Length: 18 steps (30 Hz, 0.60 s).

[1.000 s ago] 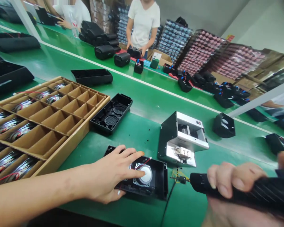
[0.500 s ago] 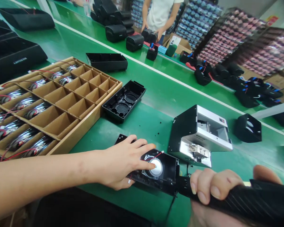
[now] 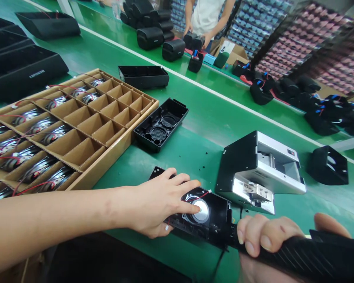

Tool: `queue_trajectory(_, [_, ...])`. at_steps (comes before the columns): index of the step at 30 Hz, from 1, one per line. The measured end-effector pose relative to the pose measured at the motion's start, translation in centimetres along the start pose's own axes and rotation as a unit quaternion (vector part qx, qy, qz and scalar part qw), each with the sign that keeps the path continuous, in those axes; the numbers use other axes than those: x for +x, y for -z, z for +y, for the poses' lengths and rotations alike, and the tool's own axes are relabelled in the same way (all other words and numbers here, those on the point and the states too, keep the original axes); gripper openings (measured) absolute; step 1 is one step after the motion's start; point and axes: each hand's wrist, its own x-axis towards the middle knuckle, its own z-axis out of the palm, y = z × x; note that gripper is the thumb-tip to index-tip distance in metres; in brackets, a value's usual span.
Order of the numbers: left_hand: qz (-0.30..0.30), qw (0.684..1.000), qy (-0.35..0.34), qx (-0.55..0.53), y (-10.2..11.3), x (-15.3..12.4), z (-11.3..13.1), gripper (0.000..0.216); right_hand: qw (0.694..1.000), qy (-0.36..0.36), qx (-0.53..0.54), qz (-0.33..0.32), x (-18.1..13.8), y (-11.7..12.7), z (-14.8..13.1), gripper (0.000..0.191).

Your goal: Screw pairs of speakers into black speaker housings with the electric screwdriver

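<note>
My left hand (image 3: 162,202) lies across a black speaker housing (image 3: 220,208), its thumb on the near side and its fingers over the top. The index finger touches the round silver back of a speaker driver (image 3: 201,210) seated in the housing. A short red wire with a white plug runs from it. My right hand (image 3: 271,236) is wrapped round a black electric screwdriver (image 3: 306,255), whose front end meets the right end of the housing. The screwdriver's bit is hidden. Behind the housing stands a silver and black screw feeder (image 3: 259,173).
On the left, a divided cardboard tray (image 3: 115,157) holds several speaker drivers. An open black housing (image 3: 162,125) with two round grilles sits beside it, and another black shell (image 3: 144,76) lies farther back. A co-worker (image 3: 208,19) handles black speakers across the bench.
The whole scene has shifted slightly right in view. My left hand stays on the housing and my right hand still holds the screwdriver against its right end.
</note>
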Motion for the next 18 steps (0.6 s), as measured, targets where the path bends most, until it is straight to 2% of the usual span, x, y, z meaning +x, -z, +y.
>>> queue_trajectory(2, [0.001, 1.0, 0.0, -0.002, 0.0, 0.0, 0.0, 0.077, 0.999, 0.048, 0.004, 0.004, 0.1, -0.9, 0.0, 0.058])
queue_trajectory(5, [0.002, 1.0, 0.001, -0.008, 0.0, 0.0, -0.1, 0.077, 0.999, 0.05, 0.014, -0.01, 0.1, -2.4, -0.3, 0.057])
queue_trajectory(7, [0.0, 1.0, 0.001, -0.009, 0.1, 0.1, -0.2, 0.075, 0.999, 0.037, 0.025, -0.022, 0.2, -3.0, -0.6, 0.043])
queue_trajectory(9, [-0.001, 1.0, -0.001, -0.005, 0.3, 0.2, -0.2, 0.071, 0.996, 0.018, 0.039, -0.077, 0.5, -3.1, -0.8, 0.03])
queue_trajectory(11, [-0.003, 1.0, -0.003, 0.0, 0.5, 0.2, -0.1, 0.067, 0.985, -0.023, 0.044, -0.165, 0.9, -2.7, -1.0, 0.047])
queue_trajectory(13, [-0.004, 1.0, -0.005, 0.004, 0.6, 0.3, 0.0, 0.063, 0.96, -0.072, 0.032, -0.267, 1.5, -1.9, -1.1, 0.059])
queue_trajectory(15, [-0.007, 1.0, -0.007, 0.008, 0.7, 0.3, 0.1, 0.062, 0.939, -0.098, 0.022, -0.33, 2.0, -0.9, -1.1, 0.057])
queue_trajectory(18, [-0.009, 1.0, -0.007, 0.013, 0.8, 0.1, 0.2, 0.061, 0.919, -0.102, 0.013, -0.38, 2.1, 0.5, -0.7, 0.056])
